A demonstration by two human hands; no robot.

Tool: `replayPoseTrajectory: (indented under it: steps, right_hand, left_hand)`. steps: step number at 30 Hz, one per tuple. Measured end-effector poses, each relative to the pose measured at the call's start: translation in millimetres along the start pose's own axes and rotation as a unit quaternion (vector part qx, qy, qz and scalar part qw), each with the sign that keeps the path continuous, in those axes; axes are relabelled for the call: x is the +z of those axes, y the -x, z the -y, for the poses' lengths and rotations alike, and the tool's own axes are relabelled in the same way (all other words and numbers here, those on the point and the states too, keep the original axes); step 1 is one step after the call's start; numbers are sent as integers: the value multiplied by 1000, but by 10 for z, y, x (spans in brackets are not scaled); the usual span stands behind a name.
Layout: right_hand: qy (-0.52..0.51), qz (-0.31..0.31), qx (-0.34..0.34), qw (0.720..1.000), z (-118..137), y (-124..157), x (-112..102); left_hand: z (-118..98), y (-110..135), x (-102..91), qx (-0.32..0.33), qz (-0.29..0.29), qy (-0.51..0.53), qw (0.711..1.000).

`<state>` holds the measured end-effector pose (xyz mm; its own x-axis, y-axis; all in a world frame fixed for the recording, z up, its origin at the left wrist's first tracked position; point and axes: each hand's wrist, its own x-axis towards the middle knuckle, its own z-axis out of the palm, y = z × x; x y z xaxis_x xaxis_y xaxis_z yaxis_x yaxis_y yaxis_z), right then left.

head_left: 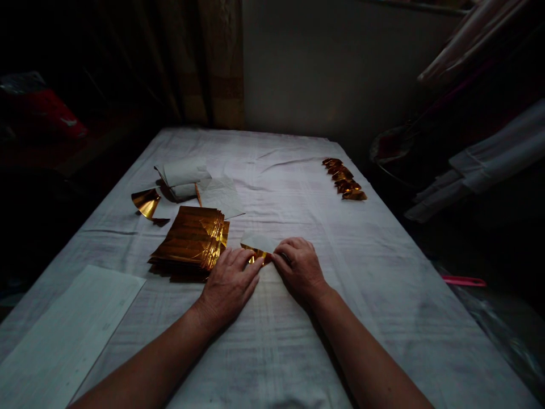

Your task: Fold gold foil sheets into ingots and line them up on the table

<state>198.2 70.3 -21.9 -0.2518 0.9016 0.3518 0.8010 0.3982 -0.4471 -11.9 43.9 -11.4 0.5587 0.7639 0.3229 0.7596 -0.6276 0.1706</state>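
Note:
In the middle of the table lies a sheet of gold foil paper (258, 242), its pale back up and a gold strip folded over along the near edge. My left hand (232, 276) grips that edge at its left, fingers closed. At the right corner my right hand (299, 267) pinches the same sheet between thumb and fingers. Just left of my left hand sits a thick stack of gold foil sheets (187, 238). A row of several folded gold foil pieces (344, 179) stands at the far right of the table.
Crumpled pale paper (185, 173) and a curled gold foil scrap (147, 203) lie behind the stack. A white sheet (72, 329) covers the near left of the cloth-covered table (383, 318). Clothes (489, 153) hang at the right, beside a pink-handled object (464, 281).

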Motion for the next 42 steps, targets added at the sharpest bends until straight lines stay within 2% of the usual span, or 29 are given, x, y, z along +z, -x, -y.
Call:
replayPoseTrajectory:
  steps: [11,17,29,42]
  right_hand:
    - [21,-16,5,1000,42,-13,10]
    - [11,-8,15,1000,64,-6,14]
    - [-3,-9,39,999,54,-1,18]
    - [-4,-18,26,999,33,8,25]
  left_hand:
    - [23,13,-17,34,-7,-22,999]
    - [18,7,-38,27,12,-24,999]
    - [24,16,-30,25,3,-19,1000]
    - [46,37,-39,26,22,-13,999]
